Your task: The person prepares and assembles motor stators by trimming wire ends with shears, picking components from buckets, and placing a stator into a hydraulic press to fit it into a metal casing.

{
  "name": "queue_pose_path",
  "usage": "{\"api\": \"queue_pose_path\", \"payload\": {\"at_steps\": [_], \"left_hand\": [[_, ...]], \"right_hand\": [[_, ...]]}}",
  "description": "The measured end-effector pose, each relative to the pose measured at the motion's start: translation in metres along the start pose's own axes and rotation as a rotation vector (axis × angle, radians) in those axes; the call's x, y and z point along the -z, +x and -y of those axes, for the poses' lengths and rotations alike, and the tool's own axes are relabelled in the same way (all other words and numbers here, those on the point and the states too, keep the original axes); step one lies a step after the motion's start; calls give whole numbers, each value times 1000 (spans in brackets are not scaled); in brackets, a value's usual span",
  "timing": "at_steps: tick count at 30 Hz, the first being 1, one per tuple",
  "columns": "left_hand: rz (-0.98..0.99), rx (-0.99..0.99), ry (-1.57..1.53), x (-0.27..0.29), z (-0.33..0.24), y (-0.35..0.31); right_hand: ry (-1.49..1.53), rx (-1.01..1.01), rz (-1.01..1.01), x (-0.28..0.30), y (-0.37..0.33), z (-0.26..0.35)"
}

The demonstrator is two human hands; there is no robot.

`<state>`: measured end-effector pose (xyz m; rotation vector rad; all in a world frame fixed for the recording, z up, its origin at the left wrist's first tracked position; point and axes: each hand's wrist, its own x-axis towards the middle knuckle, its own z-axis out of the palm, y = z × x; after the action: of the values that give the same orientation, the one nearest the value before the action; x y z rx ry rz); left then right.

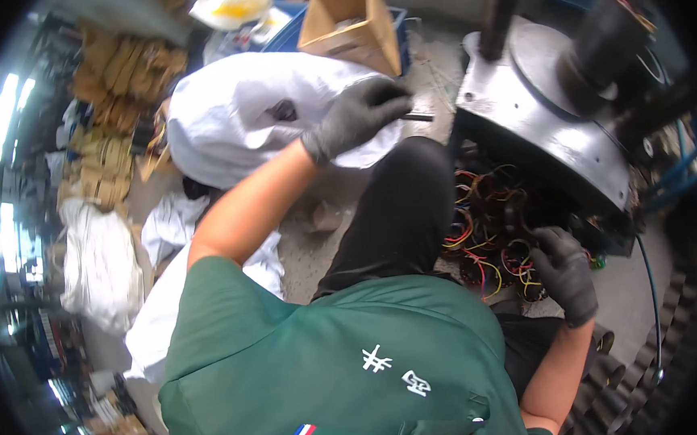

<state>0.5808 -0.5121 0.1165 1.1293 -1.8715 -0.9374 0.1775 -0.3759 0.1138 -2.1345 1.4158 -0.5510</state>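
Note:
My left hand [367, 113], in a dark grey glove, is closed around a short black rod [417, 117]. It hangs over the edge of a large stuffed white sack [219, 105], in front of the metal press. A small dark piece [282, 110] lies on that sack. My right hand [564, 271], gloved alike, is low on the right with its fingers bent and apart. Its fingertips come close to a ring-shaped motor stator [518, 256], one of several with red and yellow wires; whether they touch it is unclear.
A heavy metal press [534, 95] with thick dark columns stands at the upper right. Behind the sack is an open cardboard box [352, 31]. White sacks [101, 263] and brown bundles [120, 72] lie left. Dark metal rings [619, 392] are stacked at lower right.

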Motion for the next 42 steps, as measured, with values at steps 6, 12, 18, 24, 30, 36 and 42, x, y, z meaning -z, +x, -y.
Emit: {"api": "queue_pose_path", "payload": {"at_steps": [6, 12, 18, 24, 30, 36, 42], "left_hand": [[-325, 415, 346, -19, 144, -248], [-251, 961, 687, -38, 192, -340], [-140, 1162, 644, -33, 262, -345], [-182, 1034, 535, -35, 251, -289], [-202, 615, 511, -25, 172, -200], [-457, 268, -1, 26, 103, -126], [-544, -44, -236, 47, 1, -65]], "right_hand": [[148, -237, 107, 3, -25, -17], [-156, -125, -154, 60, -81, -15], [-744, -113, -670, 138, -186, -12], [-651, -282, -1016, 127, -252, -53], [-1089, -292, -1122, 127, -241, -107], [-857, -412, -1520, 207, -131, -131], [-398, -160, -1459, 268, -77, -173]]}}
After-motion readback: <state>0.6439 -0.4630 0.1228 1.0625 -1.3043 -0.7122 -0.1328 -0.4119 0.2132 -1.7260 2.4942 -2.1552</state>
